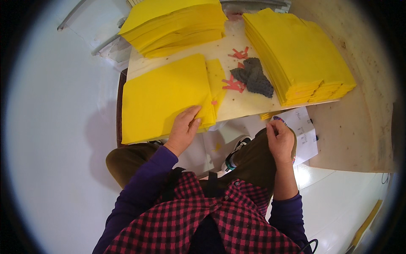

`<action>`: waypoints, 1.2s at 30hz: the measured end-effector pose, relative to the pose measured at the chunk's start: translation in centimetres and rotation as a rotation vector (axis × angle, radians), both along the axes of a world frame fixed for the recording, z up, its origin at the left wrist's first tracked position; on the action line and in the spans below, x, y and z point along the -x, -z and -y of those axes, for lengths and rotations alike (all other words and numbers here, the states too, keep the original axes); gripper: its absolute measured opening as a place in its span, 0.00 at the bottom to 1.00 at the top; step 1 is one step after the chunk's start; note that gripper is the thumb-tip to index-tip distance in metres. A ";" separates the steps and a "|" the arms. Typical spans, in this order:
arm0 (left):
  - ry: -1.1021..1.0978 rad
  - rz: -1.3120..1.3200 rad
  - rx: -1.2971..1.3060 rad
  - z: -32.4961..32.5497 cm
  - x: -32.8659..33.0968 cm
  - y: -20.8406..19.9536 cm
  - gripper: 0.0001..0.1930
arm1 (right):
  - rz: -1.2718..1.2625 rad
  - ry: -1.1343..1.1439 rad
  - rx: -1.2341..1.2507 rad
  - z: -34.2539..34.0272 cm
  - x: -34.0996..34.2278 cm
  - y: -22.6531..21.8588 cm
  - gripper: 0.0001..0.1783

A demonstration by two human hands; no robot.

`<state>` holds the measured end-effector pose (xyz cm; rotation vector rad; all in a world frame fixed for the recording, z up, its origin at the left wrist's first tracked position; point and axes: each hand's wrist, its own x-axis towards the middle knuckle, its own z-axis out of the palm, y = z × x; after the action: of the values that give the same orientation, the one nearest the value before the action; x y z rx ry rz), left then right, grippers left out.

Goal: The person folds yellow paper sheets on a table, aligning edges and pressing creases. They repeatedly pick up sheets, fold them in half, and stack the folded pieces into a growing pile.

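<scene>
My left hand (184, 129) lies over the front right corner of a stack of flat yellow sheets (165, 93), its fingers stretched out and its thumb apart. The sheets could be paper or cloth; I cannot tell which. A small red strip (214, 103) shows at the right edge of this stack, over a loose yellow piece (216, 80) lying beside it. Above my right knee, my right hand (280, 142) is closed, thumb and forefinger together. Whether something small is pinched there I cannot make out.
Two more yellow stacks (177, 25) (300, 51) stand on the pale table (237, 106), at the back left and on the right. Between them lie short red strips (234, 84) and a crumpled dark grey cloth (258, 80). A white paper (305, 137) hangs below the right stack.
</scene>
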<state>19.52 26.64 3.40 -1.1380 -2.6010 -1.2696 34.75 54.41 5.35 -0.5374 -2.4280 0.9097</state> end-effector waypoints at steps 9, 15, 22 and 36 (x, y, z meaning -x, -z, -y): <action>-0.114 0.176 -0.165 -0.2 0.0 0.1 0.15 | 0.022 0.009 0.022 0.1 0.0 -0.3 0.05; -0.169 0.314 -0.017 0.4 0.0 -0.2 0.14 | 0.021 0.007 0.019 0.1 0.0 -0.3 0.06; -0.057 0.084 -0.130 0.0 0.2 0.9 0.17 | 0.023 0.004 0.030 0.1 0.0 -0.3 0.06; -0.017 0.003 -0.017 0.2 0.1 0.7 0.26 | 0.035 0.003 0.033 0.0 -0.1 -0.2 0.06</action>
<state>19.44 26.46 2.70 -1.1102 -2.5913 -1.2883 34.83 54.41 5.53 -0.5729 -2.4467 0.9479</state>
